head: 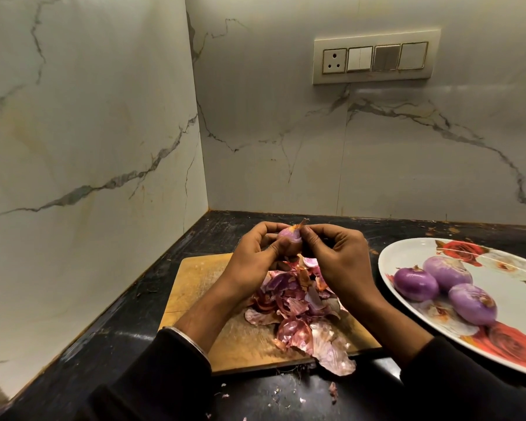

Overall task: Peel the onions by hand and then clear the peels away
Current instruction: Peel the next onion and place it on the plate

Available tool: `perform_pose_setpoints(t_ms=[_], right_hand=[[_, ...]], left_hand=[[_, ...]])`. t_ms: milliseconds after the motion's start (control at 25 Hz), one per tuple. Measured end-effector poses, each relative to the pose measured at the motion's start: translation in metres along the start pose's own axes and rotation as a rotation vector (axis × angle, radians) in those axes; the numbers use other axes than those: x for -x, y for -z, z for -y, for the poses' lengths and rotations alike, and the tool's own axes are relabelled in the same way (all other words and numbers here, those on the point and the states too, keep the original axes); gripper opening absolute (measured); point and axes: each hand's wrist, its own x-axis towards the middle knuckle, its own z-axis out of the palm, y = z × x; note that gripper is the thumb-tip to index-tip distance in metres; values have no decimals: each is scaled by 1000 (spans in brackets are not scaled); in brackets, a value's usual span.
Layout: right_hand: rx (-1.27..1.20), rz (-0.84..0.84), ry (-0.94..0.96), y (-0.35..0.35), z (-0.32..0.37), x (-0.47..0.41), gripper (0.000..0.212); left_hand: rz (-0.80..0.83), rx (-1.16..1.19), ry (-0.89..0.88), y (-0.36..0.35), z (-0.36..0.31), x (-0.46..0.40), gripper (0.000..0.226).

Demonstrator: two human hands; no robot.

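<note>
White marble-look walls (104, 117) veined in grey fill the upper two thirds of the frame and meet in a corner left of centre; a switch panel (375, 57) with one socket sits on the wall at upper right. Below them a black counter (134, 335) runs across the lower third. At the right edge a large white plate (407, 253) printed with red roses holds three peeled purple onions (447, 288), touching one another in a cluster. At lower centre a wooden cutting board (195, 287) lies on the counter, and on its right half is a heap of pink and reddish peels (298, 308), the nearest pieces spilling over the board's front edge; a few scraps lie on the counter in front.

Above the far end of the board, at centre frame, both hands hold one onion (289, 237) between them. The left hand (255, 250) wraps its curled fingers and thumb round the onion's left side. The right hand (337, 253) pinches at the onion's top right, fingertips bent in against the skin. Both forearms wear dark sleeves, and a metal bangle (189, 340) circles the left wrist.
</note>
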Motion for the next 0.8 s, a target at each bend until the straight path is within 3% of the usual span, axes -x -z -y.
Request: perform_pose_setpoints(t_ms=[240,640,800], right_hand=[[96,-69,71,-2,-7,0,15],[176,-142,120,-5,0,2,6],[194,-154,140,-5,3,3,2]], left_hand=[[17,40,9,1,-3,1,22],[17,-25,-32,-4,-2,3,47],[7,34,-17,-1,-4,3,29]])
